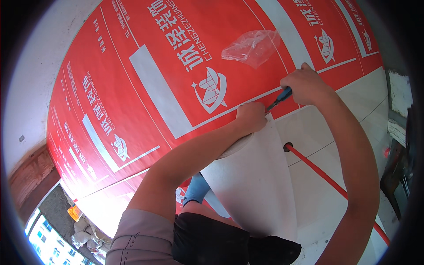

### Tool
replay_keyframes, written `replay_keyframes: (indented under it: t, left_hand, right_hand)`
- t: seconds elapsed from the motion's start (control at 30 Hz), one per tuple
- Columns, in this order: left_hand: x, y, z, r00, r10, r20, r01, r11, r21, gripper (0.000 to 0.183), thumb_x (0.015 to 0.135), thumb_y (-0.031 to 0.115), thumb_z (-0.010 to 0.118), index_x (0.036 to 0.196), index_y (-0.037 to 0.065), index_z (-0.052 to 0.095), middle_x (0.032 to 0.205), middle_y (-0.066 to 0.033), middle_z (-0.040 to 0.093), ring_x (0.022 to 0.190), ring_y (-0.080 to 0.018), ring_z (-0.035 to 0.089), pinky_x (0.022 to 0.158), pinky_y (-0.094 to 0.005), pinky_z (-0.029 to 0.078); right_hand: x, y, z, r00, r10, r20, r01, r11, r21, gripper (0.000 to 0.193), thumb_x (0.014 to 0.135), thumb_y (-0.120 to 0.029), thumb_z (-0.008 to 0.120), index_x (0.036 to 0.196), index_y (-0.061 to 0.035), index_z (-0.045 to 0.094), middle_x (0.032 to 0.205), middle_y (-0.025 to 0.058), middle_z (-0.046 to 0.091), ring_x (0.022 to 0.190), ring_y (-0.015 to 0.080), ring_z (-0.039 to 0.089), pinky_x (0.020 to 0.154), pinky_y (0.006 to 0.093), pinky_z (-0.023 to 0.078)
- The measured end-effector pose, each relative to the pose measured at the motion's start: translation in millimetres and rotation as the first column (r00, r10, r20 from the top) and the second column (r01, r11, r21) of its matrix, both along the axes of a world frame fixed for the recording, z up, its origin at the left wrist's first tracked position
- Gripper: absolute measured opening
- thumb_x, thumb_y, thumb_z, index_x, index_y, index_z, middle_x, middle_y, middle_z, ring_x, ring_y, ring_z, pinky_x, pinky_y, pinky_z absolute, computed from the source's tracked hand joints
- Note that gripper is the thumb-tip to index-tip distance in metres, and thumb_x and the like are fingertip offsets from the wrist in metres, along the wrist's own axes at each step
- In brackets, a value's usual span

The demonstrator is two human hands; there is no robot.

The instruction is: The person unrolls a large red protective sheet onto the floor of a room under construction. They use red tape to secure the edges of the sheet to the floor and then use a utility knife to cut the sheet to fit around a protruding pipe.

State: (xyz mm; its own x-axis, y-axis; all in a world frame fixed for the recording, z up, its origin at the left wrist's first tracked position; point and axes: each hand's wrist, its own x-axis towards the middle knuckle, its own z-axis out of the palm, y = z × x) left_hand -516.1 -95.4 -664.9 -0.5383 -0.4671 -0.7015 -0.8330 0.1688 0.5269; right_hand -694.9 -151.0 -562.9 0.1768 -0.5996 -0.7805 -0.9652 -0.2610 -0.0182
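Observation:
My right hand is closed around the dark blue handle of a utility knife. The knife points down and left, its tip at the edge of the white-backed sheet. My left hand is a closed fist, gripping that sheet's edge just left of the blade. The sheet hangs as a partly rolled floor protection roll, white side showing, between my arms and over my legs. Red printed floor protection sheeting with white bands lies spread ahead and to the left.
A crumpled clear plastic bag rests on the red sheeting. Out of a hole in the pale floor tiles, a red pipe runs toward the lower right. Bags and an orange object sit at lower left. Dark objects stand at right.

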Motion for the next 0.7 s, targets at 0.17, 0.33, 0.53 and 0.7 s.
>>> replay_keyframes:
  t: [0.17,0.33,0.53,0.7]
  left_hand:
    - [-2,2,-3,1.0,-0.004,-0.012,0.004,1.0,-0.004,0.02,0.079,0.027,0.071,0.091,0.011,0.073,0.086,-0.0081,0.071,0.087,-0.0265,0.068,0.075,-0.0412,0.052]
    - [-2,1,-1,0.999,-0.007,-0.033,0.008,1.0,0.013,0.019,0.079,0.026,0.071,0.089,0.011,0.07,0.086,-0.0075,0.07,0.088,-0.0264,0.067,0.074,-0.0412,0.051]
    - [-2,2,1,0.997,0.061,-0.04,-0.063,0.997,-0.033,0.017,0.08,0.022,0.067,0.088,0.008,0.068,0.087,-0.0074,0.07,0.089,-0.0272,0.067,0.075,-0.0416,0.051]
    - [-2,2,-4,0.991,0.056,-0.12,-0.056,0.998,0.006,0.017,0.081,0.022,0.065,0.091,0.009,0.07,0.088,-0.0075,0.071,0.086,-0.0279,0.067,0.074,-0.0422,0.051]
  right_hand:
    - [13,-5,-5,0.991,0.126,-0.046,-0.124,0.991,0.045,0.016,0.08,0.003,0.064,0.076,-0.0118,0.068,0.069,0.006,0.064,0.075,0.0222,0.063,0.106,0.0423,0.034]
    - [25,-10,-9,0.956,0.287,-0.053,-0.287,0.958,0.009,0.01,0.079,-0.002,0.069,0.073,-0.0111,0.069,0.073,0.0059,0.067,0.077,0.0218,0.066,0.112,0.0463,0.032]
    - [33,-12,-4,0.933,0.349,-0.084,-0.354,0.934,-0.053,0.017,0.076,-0.002,0.072,0.065,-0.0138,0.068,0.066,0.0051,0.065,0.076,0.0201,0.063,0.103,0.039,0.036]
    - [34,-13,-1,0.903,0.415,-0.107,-0.419,0.908,-0.015,0.01,0.077,-0.009,0.073,0.069,-0.0104,0.069,0.069,0.0063,0.067,0.073,0.0221,0.066,0.112,0.0437,0.033]
